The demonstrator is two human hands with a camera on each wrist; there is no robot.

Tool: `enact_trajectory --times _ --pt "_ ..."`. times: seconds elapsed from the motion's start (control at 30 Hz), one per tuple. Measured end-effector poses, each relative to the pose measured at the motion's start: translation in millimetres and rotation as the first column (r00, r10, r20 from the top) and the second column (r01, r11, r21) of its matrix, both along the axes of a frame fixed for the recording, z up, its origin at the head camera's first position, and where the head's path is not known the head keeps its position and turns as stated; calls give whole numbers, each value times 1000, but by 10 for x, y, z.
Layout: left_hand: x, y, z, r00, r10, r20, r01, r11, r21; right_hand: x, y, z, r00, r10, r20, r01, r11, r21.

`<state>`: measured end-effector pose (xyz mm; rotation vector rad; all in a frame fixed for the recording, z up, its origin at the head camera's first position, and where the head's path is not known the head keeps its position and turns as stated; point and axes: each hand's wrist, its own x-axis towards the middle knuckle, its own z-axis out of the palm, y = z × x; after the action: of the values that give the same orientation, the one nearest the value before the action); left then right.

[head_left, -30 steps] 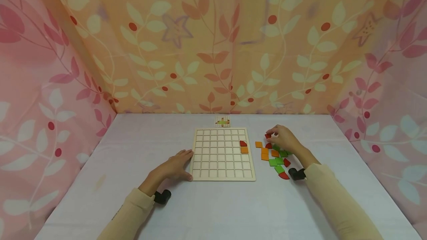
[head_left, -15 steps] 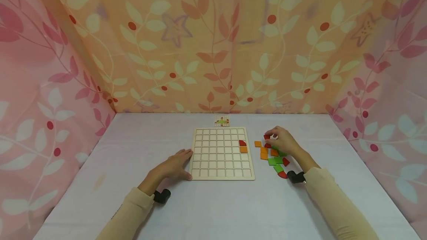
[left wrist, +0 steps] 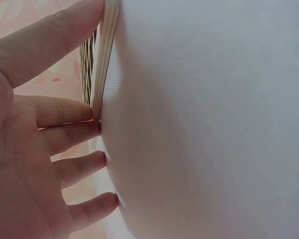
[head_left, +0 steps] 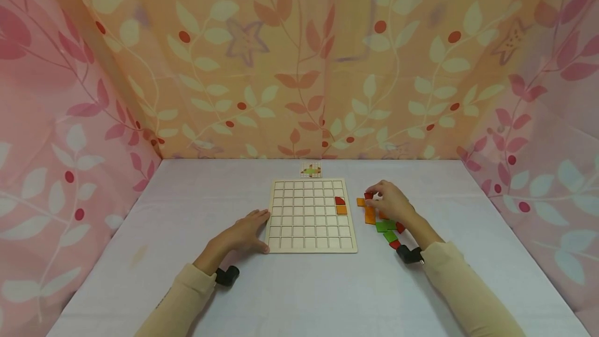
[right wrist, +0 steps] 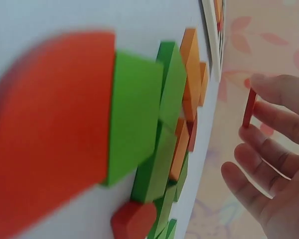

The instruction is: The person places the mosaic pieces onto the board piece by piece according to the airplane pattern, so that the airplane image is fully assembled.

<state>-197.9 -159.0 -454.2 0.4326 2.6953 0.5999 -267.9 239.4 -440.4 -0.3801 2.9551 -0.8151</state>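
My left hand [head_left: 244,231] lies at the left edge of a wooden grid board [head_left: 306,232], fingers extended; in the left wrist view its thumb and fingertips touch the board's side and the white cloth. Between thumb and fingers, my right hand [head_left: 392,204] pinches a red tile [right wrist: 249,107], seen edge-on in the right wrist view, above the loose tiles right of the board. On the board, toward its right side, a red quarter-circle tile [head_left: 340,201] sits directly behind an orange square tile [head_left: 342,210].
Under and before the right hand lie orange tiles [head_left: 370,216], green tiles [head_left: 385,227] and red ones, among them a red quarter-circle tile [right wrist: 55,129]. Behind the board stands a small pattern card [head_left: 311,170]. Floral cloth walls [head_left: 299,66] enclose the white table.
My right hand, still pinching the red tile, has moved slightly left and nearer, now over the orange tiles. The left hand stays at the board's edge.
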Motion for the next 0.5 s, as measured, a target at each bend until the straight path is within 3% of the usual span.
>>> enact_trajectory --times 0.5 --pt "-4 12 -4 1000 1 -7 -1 1000 3 139 -261 -5 997 47 -55 -46 999 28"
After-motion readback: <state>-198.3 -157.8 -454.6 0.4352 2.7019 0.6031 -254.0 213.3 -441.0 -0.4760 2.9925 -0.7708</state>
